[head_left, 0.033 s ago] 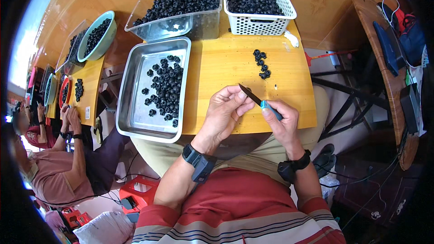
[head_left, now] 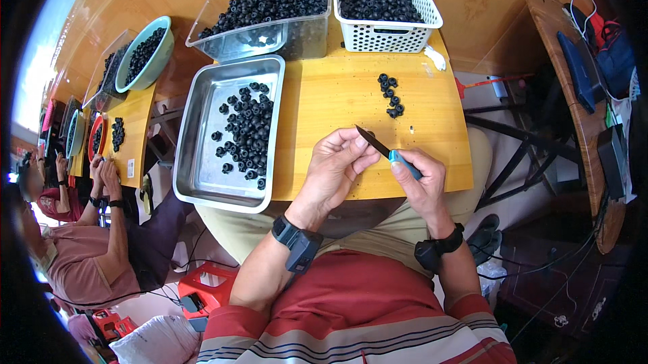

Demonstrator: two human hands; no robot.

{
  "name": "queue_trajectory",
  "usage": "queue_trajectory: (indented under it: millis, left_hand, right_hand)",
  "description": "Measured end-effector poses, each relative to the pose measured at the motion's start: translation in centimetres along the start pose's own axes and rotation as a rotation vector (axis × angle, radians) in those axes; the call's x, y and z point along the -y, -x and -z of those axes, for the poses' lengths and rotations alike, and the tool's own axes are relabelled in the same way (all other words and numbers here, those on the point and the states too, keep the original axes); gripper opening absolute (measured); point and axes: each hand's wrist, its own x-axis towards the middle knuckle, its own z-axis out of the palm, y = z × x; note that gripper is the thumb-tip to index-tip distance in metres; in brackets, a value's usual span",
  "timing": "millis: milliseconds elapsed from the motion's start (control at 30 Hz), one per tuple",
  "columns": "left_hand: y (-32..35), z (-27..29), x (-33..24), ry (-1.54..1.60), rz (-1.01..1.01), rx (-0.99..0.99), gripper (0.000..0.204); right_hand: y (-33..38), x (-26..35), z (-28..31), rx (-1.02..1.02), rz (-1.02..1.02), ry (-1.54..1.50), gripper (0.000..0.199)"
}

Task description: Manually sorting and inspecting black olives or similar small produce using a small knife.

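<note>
My right hand (head_left: pixel 426 180) is wrapped round the blue handle of a small knife (head_left: pixel 374 143) with a dark blade. The blade points up and left, and its tip lies against the fingers of my left hand (head_left: pixel 332 170). Those fingers are pinched together near the table's front edge. Whatever they hold is mostly hidden; only a bit of something dark shows behind the blade. Beyond my hands lies a short row of small black ring-like parts (head_left: pixel 393 102). Left of my left hand, a metal tray (head_left: pixel 202 178) holds a heap of the same black parts (head_left: pixel 251 131).
Across the wooden table (head_left: pixel 324 94), a clear plastic bin (head_left: pixel 307 43) and a white perforated basket (head_left: pixel 388 39) stand full of black parts. At left, another person (head_left: pixel 91 256) sits at a table with a pale green bowl (head_left: pixel 156 60). A wooden shelf (head_left: pixel 563 74) rises at right.
</note>
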Motion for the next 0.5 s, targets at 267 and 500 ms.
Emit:
queue_trajectory:
  millis: [267, 500]
  left_hand:
    - [1.2, -0.5, -0.7, -0.042, 0.024, 0.018, 0.012]
    - [1.7, -1.1, -1.5, -0.051, 0.000, 0.041, 0.014]
  right_hand:
    - [-0.3, -0.3, -0.1, -0.041, -0.020, -0.020, 0.029]
    - [0.1, -0.8, 0.2, -0.029, -0.023, -0.104, 0.028]
